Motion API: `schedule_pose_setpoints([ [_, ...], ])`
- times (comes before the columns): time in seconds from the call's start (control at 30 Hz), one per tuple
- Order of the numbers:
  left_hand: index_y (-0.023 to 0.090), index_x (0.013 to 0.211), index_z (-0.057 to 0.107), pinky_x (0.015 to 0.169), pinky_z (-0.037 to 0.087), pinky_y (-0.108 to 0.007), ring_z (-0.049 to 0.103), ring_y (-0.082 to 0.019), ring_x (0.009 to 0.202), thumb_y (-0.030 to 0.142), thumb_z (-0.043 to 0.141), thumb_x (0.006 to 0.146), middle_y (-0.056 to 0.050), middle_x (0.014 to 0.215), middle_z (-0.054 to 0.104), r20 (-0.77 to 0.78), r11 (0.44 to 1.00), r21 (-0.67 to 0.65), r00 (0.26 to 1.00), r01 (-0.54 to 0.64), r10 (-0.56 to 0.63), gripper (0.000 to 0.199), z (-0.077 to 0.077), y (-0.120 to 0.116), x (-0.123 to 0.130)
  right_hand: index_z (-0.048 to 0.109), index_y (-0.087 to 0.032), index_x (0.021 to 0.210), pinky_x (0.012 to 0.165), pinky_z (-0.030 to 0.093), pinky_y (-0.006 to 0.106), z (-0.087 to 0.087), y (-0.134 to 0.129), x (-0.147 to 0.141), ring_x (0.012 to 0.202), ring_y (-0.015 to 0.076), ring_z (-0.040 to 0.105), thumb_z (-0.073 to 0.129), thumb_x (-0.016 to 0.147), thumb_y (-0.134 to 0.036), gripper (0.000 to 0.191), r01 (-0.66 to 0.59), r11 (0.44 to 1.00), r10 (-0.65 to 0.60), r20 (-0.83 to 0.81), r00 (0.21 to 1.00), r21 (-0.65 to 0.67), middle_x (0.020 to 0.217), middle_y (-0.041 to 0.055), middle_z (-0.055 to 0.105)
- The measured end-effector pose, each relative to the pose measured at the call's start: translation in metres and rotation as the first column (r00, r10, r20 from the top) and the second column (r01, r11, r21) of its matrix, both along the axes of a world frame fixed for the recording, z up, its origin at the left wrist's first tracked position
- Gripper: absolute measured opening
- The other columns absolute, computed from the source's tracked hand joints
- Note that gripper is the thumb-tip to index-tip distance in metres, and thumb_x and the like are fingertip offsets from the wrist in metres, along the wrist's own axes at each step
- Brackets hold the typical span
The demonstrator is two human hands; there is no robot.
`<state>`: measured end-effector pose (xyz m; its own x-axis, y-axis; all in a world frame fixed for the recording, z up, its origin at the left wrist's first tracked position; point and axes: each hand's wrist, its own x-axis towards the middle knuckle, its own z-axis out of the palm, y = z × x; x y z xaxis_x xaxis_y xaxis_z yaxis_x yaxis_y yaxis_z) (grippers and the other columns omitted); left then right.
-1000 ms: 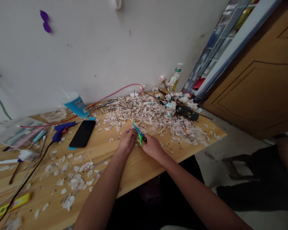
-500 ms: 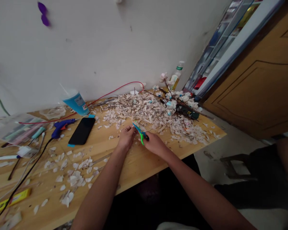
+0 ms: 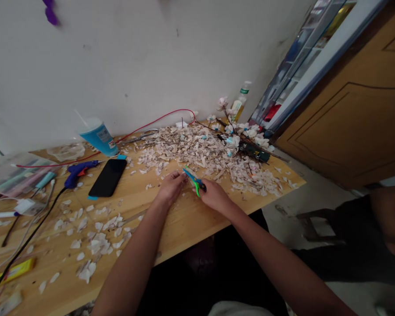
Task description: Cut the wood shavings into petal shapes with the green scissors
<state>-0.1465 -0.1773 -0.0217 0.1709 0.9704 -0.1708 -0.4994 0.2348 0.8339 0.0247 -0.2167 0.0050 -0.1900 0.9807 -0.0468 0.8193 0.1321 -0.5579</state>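
Observation:
My right hand (image 3: 213, 193) is closed round the handles of blue and green scissors (image 3: 194, 179), whose blades point left and away from me. At the blade tips, my left hand (image 3: 171, 184) has its fingers pinched together. Whatever it pinches is too small and partly hidden to name. Both hands hover just above the wooden table (image 3: 184, 232). Beyond them lies a wide heap of pale, petal-like scraps (image 3: 197, 147). Branches with white blossoms (image 3: 232, 140) lie on the heap's right side.
On the left are a black phone (image 3: 108, 177), a blue glue gun (image 3: 78, 172) with a black cord, and a blue cup (image 3: 100, 139). A bottle (image 3: 240, 101) stands by the wall. Loose petals (image 3: 100, 243) lie near my left forearm. Another person (image 3: 358, 237) sits at the right.
The view has shifted slightly, so the table items appear a little further left. The scissor blades look closer together than before. Both hands stay at nearly the same place.

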Motion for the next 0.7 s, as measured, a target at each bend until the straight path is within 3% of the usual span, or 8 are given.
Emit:
schedule_pose_setpoints([
  [0.13,0.012,0.074,0.068,0.069,0.05,-0.023,0.061,-0.011,0.068,0.024,0.083,0.064,-0.004,0.072,0.067,0.19,0.991,-0.122,0.981,0.055,-0.031,0.021,0.008,-0.008,0.007,0.059,-0.018,0.091,0.066,0.036,0.027,-0.002,-0.005,0.0,0.079,0.0193,0.061,0.054,0.087,-0.024,0.009,0.052,0.998,-0.054,0.044,0.998,0.036,0.087,0.008,0.068],
  [0.23,0.013,0.071,0.067,0.068,0.05,-0.023,0.06,-0.011,0.066,0.024,0.084,0.063,-0.003,0.07,0.067,0.187,0.993,-0.108,0.982,0.048,-0.027,0.021,0.005,-0.009,0.011,0.058,-0.018,0.09,0.067,0.036,0.027,-0.002,-0.009,0.002,0.081,0.0198,0.061,0.054,0.087,-0.026,0.009,0.044,0.999,-0.045,0.031,0.999,0.03,0.087,0.0079,0.068],
  [0.37,0.014,0.07,0.069,0.062,0.045,-0.021,0.056,-0.01,0.06,0.03,0.08,0.066,-0.001,0.065,0.065,-0.071,0.998,0.057,0.997,0.021,-0.017,0.019,-0.002,-0.004,0.009,0.058,-0.018,0.088,0.065,0.035,0.027,0.003,-0.013,0.011,0.077,0.019,0.06,0.057,0.087,-0.031,0.013,-0.003,1.0,0.002,0.038,0.999,0.02,0.085,0.0075,0.067],
  [0.5,0.017,0.069,0.071,0.054,0.038,-0.02,0.052,-0.011,0.055,0.029,0.076,0.071,-0.001,0.06,0.063,-0.352,0.975,0.212,0.936,0.068,0.011,0.013,0.002,0.0,0.004,0.059,-0.019,0.087,0.06,0.031,0.026,0.008,-0.012,0.021,0.071,0.0168,0.057,0.057,0.088,-0.031,0.012,-0.038,0.999,0.038,0.063,0.997,-0.005,0.082,0.0061,0.067],
  [0.7,0.016,0.069,0.073,0.052,0.035,-0.019,0.049,-0.009,0.054,0.018,0.078,0.066,0.001,0.06,0.062,-0.376,0.972,0.212,0.926,0.105,-0.018,0.006,0.015,-0.004,0.005,0.059,-0.019,0.087,0.06,0.031,0.027,0.007,-0.012,0.026,0.07,0.0165,0.056,0.059,0.087,-0.031,0.011,-0.053,0.999,0.052,0.079,0.995,0.009,0.082,0.0054,0.067],
])
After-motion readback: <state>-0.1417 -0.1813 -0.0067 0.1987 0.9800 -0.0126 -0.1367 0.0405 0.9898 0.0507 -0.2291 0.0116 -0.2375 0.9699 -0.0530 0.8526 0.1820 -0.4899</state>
